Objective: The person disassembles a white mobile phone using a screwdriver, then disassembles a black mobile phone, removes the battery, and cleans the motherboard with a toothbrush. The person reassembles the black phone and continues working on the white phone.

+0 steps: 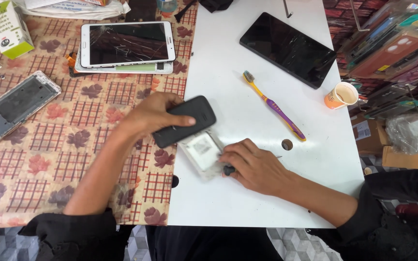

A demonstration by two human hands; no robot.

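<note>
So the left hand point(153, 113) has a dark phone back cover point(185, 121) gripped between thumb and fingers, holding it tilted just above and partly over the opened phone body point(203, 153). That phone body lies flat on the white counter point(228, 87), near its left edge, insides facing up with a pale label showing. The right hand point(252, 166) is curled down on the lower right corner of the phone body, fingers closed around a small dark-handled tool point(229, 169), looks like a screwdriver, though most of it is hidden under the hand.

Other stuff lying around: a yellow and purple toothbrush point(274, 105) sits diagonally on the counter just past the right hand, with a small dark round piece point(287, 144) near its handle end. Further back there's a black tablet point(288, 49), screen up, and a small orange and white paper cup point(340, 95) right at the counter's right edge. Over on the left, on the checked leaf-pattern tablecloth point(49, 159), there's a white tablet with a cracked screen point(126, 43) stacked on another device, a stripped phone frame point(15, 105), and a little green and white box point(9, 26) in the far corner.
</note>
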